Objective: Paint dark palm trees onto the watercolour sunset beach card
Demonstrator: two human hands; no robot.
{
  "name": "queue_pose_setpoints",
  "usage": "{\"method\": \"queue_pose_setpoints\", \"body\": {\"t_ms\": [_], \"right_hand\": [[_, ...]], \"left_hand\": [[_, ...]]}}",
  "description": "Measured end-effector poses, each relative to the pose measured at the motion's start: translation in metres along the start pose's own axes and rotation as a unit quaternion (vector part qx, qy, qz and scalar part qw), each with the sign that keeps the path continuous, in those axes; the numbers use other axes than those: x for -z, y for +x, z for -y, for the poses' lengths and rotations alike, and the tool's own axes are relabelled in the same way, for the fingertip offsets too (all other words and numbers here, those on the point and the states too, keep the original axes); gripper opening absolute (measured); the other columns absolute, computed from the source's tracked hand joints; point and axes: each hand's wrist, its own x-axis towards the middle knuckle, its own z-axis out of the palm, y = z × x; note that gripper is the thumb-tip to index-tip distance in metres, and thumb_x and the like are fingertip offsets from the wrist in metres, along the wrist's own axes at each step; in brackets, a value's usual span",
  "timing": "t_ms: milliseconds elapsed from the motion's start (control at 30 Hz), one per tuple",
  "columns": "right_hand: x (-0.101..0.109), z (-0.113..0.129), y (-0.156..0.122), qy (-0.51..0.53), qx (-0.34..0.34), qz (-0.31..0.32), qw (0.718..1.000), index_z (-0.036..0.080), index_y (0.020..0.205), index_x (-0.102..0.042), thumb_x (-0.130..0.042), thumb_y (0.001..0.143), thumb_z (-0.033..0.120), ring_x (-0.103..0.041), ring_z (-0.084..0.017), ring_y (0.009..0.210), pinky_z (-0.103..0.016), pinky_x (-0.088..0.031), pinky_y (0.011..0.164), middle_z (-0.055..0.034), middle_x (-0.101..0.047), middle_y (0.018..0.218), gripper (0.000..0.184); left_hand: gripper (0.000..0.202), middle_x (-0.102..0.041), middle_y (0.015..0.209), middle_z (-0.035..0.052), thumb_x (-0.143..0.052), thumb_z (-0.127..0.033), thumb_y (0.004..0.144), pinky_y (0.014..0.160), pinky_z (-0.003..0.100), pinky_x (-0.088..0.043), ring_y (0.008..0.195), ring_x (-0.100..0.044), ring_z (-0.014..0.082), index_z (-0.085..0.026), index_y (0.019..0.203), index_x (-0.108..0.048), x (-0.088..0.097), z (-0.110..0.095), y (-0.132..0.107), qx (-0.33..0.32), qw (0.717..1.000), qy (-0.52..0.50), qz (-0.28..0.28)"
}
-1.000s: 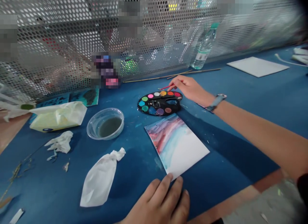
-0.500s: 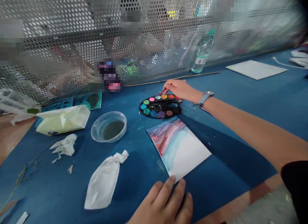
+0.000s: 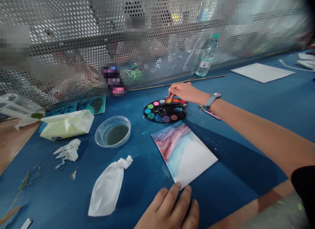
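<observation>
My right hand (image 3: 186, 92) pinches a thin red-handled brush (image 3: 170, 96), its tip down on the orange pan of the black round paint palette (image 3: 164, 110). A watch sits on that wrist. My left hand (image 3: 172, 210) lies flat with fingers stretched out, fingertips pressing the near corner of a small painted card (image 3: 184, 150) streaked pink, red and blue at its far end and white near me.
A clear bowl of murky water (image 3: 113, 131) stands left of the palette. Crumpled tissues (image 3: 106, 187), a yellowish tissue pack (image 3: 67, 123), small blue paintings (image 3: 91, 104), a water bottle (image 3: 206, 55), long thin sticks (image 3: 177, 81), white paper (image 3: 262, 72) and a perforated metal screen (image 3: 73, 42) surround the blue tabletop.
My right hand moved the brush from just beyond the palette's far edge down onto the orange pan. My left hand stayed on the card's corner.
</observation>
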Motion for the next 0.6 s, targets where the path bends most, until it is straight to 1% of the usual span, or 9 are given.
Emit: {"method": "queue_pose_setpoints", "body": {"t_ms": [67,133,233,333,433,500,600], "right_hand": [[0.005,0.001,-0.005,0.004,0.005,-0.009,1.000,0.021,0.089,-0.068,-0.041,0.103,0.040,-0.074,-0.025,0.094,-0.045,-0.045,0.101,-0.0076,-0.082,0.086,0.037],[0.008,0.002,-0.010,0.005,0.011,-0.015,1.000,0.022,0.094,-0.068,-0.037,0.104,0.043,-0.074,-0.026,0.099,-0.046,-0.045,0.102,-0.0087,-0.082,0.092,0.039],[0.007,0.001,-0.015,-0.004,0.016,-0.004,1.000,0.022,0.094,-0.069,-0.040,0.103,0.045,-0.073,-0.028,0.105,-0.049,-0.041,0.107,-0.0088,-0.083,0.101,0.038],[0.001,-0.002,-0.012,-0.013,0.013,0.004,1.000,0.021,0.088,-0.069,-0.042,0.102,0.043,-0.073,-0.029,0.106,-0.052,-0.036,0.112,-0.0082,-0.083,0.096,0.037],[-0.004,-0.004,-0.005,-0.010,0.013,-0.001,1.000,0.021,0.091,-0.070,-0.040,0.102,0.042,-0.074,-0.028,0.106,-0.052,-0.034,0.115,-0.0073,-0.083,0.092,0.038],[-0.005,-0.004,-0.002,-0.006,0.014,-0.001,1.000,0.021,0.091,-0.071,-0.042,0.102,0.041,-0.074,-0.027,0.106,-0.050,-0.035,0.114,-0.0068,-0.083,0.091,0.037],[-0.007,-0.003,0.002,0.003,0.010,0.005,1.000,0.022,0.088,-0.071,-0.043,0.102,0.042,-0.075,-0.026,0.098,-0.047,-0.044,0.106,-0.0064,-0.082,0.087,0.037]], "left_hand": [[0.025,-0.074,0.120,-0.0023,-0.051,-0.038,0.109,0.088,0.031,-0.041,0.111,-0.063,0.0199,-0.025,0.118,-0.071,0.000,0.000,0.000,-0.001,1.000,0.000,0.000],[0.024,-0.074,0.120,-0.0028,-0.052,-0.036,0.109,0.088,0.031,-0.041,0.112,-0.063,0.0195,-0.026,0.118,-0.071,0.000,0.001,0.001,0.001,1.000,-0.001,0.002],[0.025,-0.075,0.120,-0.0036,-0.051,-0.038,0.109,0.088,0.031,-0.042,0.112,-0.063,0.0191,-0.026,0.117,-0.071,0.000,0.001,0.001,0.002,1.000,-0.001,0.005],[0.025,-0.075,0.120,-0.0038,-0.051,-0.038,0.109,0.088,0.031,-0.042,0.112,-0.063,0.0194,-0.027,0.118,-0.072,-0.001,0.000,0.000,0.003,1.000,-0.001,0.006],[0.024,-0.075,0.120,-0.0035,-0.052,-0.038,0.109,0.088,0.031,-0.042,0.112,-0.064,0.0195,-0.026,0.118,-0.072,-0.001,-0.001,-0.001,-0.001,1.000,0.000,0.004],[0.025,-0.074,0.121,-0.0028,-0.053,-0.040,0.108,0.088,0.031,-0.042,0.112,-0.063,0.0197,-0.026,0.119,-0.071,-0.001,-0.001,-0.001,-0.002,1.000,0.000,0.004],[0.026,-0.074,0.122,-0.0027,-0.054,-0.041,0.108,0.089,0.031,-0.042,0.113,-0.063,0.0195,-0.026,0.120,-0.071,0.001,0.001,-0.001,-0.002,1.000,0.000,0.008]]}}
